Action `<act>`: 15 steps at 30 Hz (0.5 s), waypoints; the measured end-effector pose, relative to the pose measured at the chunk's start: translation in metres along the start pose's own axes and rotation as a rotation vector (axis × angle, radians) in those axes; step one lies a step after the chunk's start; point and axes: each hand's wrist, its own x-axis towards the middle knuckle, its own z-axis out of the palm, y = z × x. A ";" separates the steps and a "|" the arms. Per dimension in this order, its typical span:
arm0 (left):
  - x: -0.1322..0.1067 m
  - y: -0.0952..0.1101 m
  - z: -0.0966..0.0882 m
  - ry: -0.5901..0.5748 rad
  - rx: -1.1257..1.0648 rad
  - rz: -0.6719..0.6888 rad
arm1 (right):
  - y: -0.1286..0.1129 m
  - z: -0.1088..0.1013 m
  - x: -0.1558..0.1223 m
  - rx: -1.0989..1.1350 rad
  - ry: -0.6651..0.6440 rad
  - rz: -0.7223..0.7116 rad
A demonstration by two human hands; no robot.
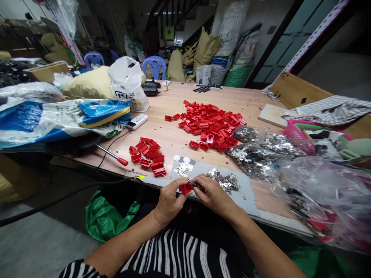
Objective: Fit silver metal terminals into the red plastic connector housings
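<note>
Between the fingers of my left hand [171, 199] is a red plastic housing [184, 188], held at the table's front edge. My right hand [213, 195] grips a screwdriver [199, 187] with a dark handle, its thin metal shaft reaching to the housing. What the tip touches is too small to make out. Just beyond my hands, a grey mat [245, 193] carries small white pieces [183, 168] and a pile of metal plates [226, 180]. To the left lies a small group of red housings [147, 154]; a far larger heap of red housings [211, 123] covers the table's middle.
Plastic bags of metal parts [255, 154] lie at the right, near a pink basket [295, 133]. On the left are a red-handled tool [116, 156], a white device with a cable [137, 121], and blue-and-white sacks [58, 119]. A green bag [107, 218] hangs below the table edge.
</note>
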 end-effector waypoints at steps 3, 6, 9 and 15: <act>0.001 0.001 -0.001 0.009 -0.014 0.009 | 0.000 -0.001 0.000 0.067 0.001 0.008; 0.003 0.004 -0.003 0.035 -0.005 -0.039 | 0.003 -0.005 0.000 0.189 0.029 0.065; 0.004 0.006 -0.004 0.039 -0.004 -0.063 | 0.009 -0.006 -0.001 0.255 0.103 0.197; 0.002 0.005 -0.001 0.032 0.009 -0.019 | 0.015 0.006 -0.002 0.316 0.083 0.237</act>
